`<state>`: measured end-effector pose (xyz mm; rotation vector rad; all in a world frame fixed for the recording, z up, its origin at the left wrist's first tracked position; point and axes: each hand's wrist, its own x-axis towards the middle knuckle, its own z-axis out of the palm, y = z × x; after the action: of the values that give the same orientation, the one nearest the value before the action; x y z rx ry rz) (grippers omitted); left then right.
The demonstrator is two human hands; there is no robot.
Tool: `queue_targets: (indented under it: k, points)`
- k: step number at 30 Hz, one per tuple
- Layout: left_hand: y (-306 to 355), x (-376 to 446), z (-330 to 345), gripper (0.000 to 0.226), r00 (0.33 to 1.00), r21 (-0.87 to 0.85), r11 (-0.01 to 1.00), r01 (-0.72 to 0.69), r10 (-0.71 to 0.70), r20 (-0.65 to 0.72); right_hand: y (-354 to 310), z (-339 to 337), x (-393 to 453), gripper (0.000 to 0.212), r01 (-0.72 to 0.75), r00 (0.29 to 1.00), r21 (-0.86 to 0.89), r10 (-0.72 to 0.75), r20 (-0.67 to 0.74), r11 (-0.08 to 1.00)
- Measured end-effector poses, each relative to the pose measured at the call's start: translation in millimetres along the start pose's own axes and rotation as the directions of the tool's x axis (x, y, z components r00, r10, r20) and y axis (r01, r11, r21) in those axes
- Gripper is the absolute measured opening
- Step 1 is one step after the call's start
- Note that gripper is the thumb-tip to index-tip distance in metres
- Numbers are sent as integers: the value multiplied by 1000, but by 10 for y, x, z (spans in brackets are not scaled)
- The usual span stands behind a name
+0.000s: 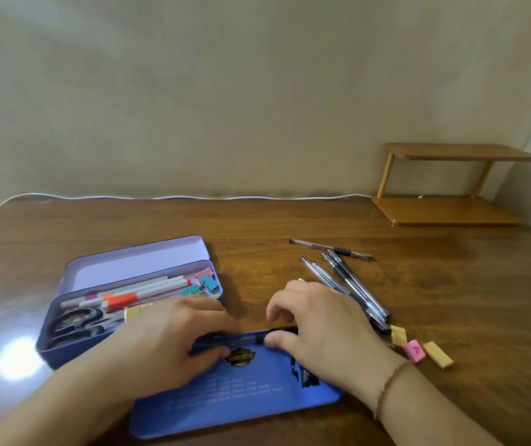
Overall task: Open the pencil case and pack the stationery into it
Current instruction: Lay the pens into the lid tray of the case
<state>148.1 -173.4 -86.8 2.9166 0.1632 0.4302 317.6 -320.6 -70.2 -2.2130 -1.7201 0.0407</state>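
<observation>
Both hands hold a dark pen across the far edge of a blue tin lying flat at 6 o'clock: the left hand has its fingers curled around the barrel, the right hand pinches its black end with the thumb. The open pencil case, at 9 o'clock, holds markers, scissors and clips. More pens and erasers lie loose on the wooden table at 3 o'clock.

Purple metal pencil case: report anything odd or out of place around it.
The purple metal pencil case lies open and partly filled. Clear-barrelled pens and small yellow and pink erasers lie loose on the wooden table; nothing looks spilled or damaged.
</observation>
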Motion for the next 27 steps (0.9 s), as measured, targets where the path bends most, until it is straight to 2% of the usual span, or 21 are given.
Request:
queue_targets:
  k: [3,6,8,10,15,24,27]
  points:
    - [-20,12,26,25,999,-62,997,45,-46,-12,166,-145,10,30,-107,994,67,105,37,992]
    - [6,14,46,26,998,-112,992,63,-63,10,555,-378,7,14,-318,924,164,344,-166,934]
    - [55,23,62,26,998,-159,985,65,-64,11,776,-433,-5,10,-452,865,125,469,-181,883]
    - [103,35,77,27,998,-209,976,68,-68,7,909,-365,16,12,-529,836,64,533,-131,846]
    - [168,42,97,36,997,-268,961,71,-73,2,902,-281,56,14,-558,825,1,555,-110,830]
    - [216,49,111,35,994,-302,948,105,-102,26,798,-214,134,17,-591,807,-123,586,-75,797]
    - [194,49,107,33,992,-293,948,122,-123,14,798,-210,120,14,-572,815,-41,562,-139,819]
